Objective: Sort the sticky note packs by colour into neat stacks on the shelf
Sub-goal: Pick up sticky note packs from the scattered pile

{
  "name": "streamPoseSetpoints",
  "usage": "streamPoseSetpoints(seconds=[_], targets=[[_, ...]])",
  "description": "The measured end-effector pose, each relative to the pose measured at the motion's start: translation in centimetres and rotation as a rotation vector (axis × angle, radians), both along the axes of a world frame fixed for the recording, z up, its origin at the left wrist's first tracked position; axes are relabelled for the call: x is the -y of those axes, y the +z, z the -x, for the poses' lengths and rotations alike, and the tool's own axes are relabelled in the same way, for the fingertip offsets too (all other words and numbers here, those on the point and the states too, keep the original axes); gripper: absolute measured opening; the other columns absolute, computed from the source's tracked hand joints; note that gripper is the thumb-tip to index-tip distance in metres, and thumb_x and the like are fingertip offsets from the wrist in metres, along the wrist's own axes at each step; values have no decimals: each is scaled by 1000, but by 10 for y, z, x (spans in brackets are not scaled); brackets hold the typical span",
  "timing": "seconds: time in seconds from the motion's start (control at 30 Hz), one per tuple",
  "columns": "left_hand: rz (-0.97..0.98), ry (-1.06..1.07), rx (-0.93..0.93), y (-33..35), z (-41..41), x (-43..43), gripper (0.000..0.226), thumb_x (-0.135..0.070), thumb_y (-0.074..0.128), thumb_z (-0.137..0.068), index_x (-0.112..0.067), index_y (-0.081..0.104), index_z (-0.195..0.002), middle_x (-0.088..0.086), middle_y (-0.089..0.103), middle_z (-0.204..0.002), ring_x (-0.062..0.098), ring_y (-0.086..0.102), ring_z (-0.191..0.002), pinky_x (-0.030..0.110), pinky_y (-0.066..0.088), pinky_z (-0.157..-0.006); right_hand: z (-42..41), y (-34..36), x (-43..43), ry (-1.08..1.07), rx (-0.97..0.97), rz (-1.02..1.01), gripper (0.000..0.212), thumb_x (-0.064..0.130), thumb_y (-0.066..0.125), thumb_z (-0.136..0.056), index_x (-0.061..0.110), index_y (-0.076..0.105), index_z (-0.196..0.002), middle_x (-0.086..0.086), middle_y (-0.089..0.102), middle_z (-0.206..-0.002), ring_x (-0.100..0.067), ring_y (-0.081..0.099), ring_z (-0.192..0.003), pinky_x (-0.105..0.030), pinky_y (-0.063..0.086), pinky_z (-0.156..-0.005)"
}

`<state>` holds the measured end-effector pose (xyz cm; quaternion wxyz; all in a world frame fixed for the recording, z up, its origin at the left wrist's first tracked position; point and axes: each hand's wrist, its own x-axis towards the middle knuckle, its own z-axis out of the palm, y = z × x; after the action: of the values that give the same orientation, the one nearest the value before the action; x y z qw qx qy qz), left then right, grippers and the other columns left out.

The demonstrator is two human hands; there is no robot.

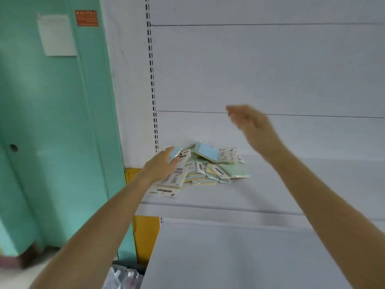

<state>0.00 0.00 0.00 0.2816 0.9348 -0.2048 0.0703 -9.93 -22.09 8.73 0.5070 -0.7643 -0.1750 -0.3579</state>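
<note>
Head view
Shelf [291, 184]: white metal, pale backboard behind, slotted upright at left edge.
Heap of sticky note packs [206, 167]: unsorted, jumbled at left end of shelf against the backboard; blue, green, yellow and pinkish pads mixed, several showing white printed labels, some tilted on others.
Large blue pack [206, 152]: on top at rear of heap, leaning.
Green pack [236, 171]: flat at right edge of heap.
Left hand [161, 165]: at left side of heap, fingers closed round a small blue pack [175, 154], gripping it just above the packs beneath.
Right hand [249, 124]: raised above and right of heap, well clear of it, blurred; fingers loosely curled, nothing seen in it, clenched or released cannot be told.
Teal door [52, 132]: left of shelf unit, white paper notice [56, 35] and orange sign [86, 18] stuck on.
Yellow post [145, 236]: below shelf's left corner.
</note>
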Motion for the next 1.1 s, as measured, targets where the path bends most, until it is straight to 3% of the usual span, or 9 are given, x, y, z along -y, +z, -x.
streamPoseSetpoints(seconds=[0.07, 0.13, 0.23, 0.4, 0.53, 0.7, 0.87, 1.0, 1.1], targets=[[-1, -24, -15, -1, 1, -5, 52, -39, 36, -96, -19, 25, -144, 8, 42, -143, 23, 43, -130, 40, 37, -105, -22, -32, 4, -205, -308, 246, 25, 21, 50, -92, 21, 58, -116, 0, 63, -108, -11, 56, -93, -19, 44, -74], [-56, -75, -23, -5, 0, -12, 49, -39, 39, -95, -22, 33, -141, 9, 43, -141, 24, 45, -128, 40, 39, -105, -43, -70, 20, -337, -592, 438, 36, 20, 45, -94, 14, 50, -129, -10, 54, -132, -25, 50, -118, -28, 41, -94], [-162, -161, -74, -9, -5, -17, 48, -43, 48, -91, -29, 41, -136, 6, 39, -143, 21, 40, -131, 38, 36, -108, -48, -93, 31, -409, -769, 604, 41, 18, 37, -96, 17, 42, -137, -11, 36, -148, -32, 34, -134, -39, 30, -111], [-292, -253, -146, -10, -1, -11, 62, -53, 51, -85, -26, 37, -139, 1, 34, -150, 17, 29, -138, 35, 28, -111, -44, -96, 26, -407, -916, 761, 44, 17, 26, -98, 20, 33, -142, -4, 27, -154, -26, 29, -138, -34, 24, -111], [-424, -222, -249, -7, 3, -16, 85, -66, 54, -76, -38, 14, -145, -2, 12, -157, 24, 14, -144, 46, 19, -116, -51, -95, 29, -347, -864, 641, 34, 16, 42, -91, 18, 58, -121, -11, 53, -124, -26, 50, -112, -23, 34, -84], [-461, -257, -307, -8, 12, -22, 108, -61, 68, -67, -40, -4, -145, -3, 9, -156, 21, 6, -144, 46, 15, -118, -53, -98, 33, -248, -913, 552, 26, 20, 56, -85, 13, 54, -110, -5, 47, -114, -19, 46, -101, -28, 37, -86], [-306, -233, -275, -19, 17, -28, 100, -53, 70, -70, -36, 7, -145, 5, 18, -148, 23, 24, -136, 39, 24, -114, -51, -98, 35, -200, -951, 444, 40, 35, 73, -74, 23, 48, -103, -3, 49, -104, -18, 49, -96, -30, 39, -85], [-239, -289, -185, -28, 21, -33, 86, -53, 64, -73, -31, 20, -144, -2, 22, -150, 22, 16, -139, 40, 20, -114, -51, -105, 27, -170, -812, 196, 26, 18, 72, -78, 17, 50, -93, -3, 49, -95, -20, 52, -81, -27, 43, -67], [-258, -325, -152, -34, 21, -36, 75, -48, 57, -76, -27, 28, -142, 1, 22, -149, 22, 20, -138, 34, 22, -113, -50, -105, 20, -202, -643, -52, 15, 5, 56, -87, 13, 57, -99, -3, 48, -88, -15, 48, -72, -21, 39, -58]])
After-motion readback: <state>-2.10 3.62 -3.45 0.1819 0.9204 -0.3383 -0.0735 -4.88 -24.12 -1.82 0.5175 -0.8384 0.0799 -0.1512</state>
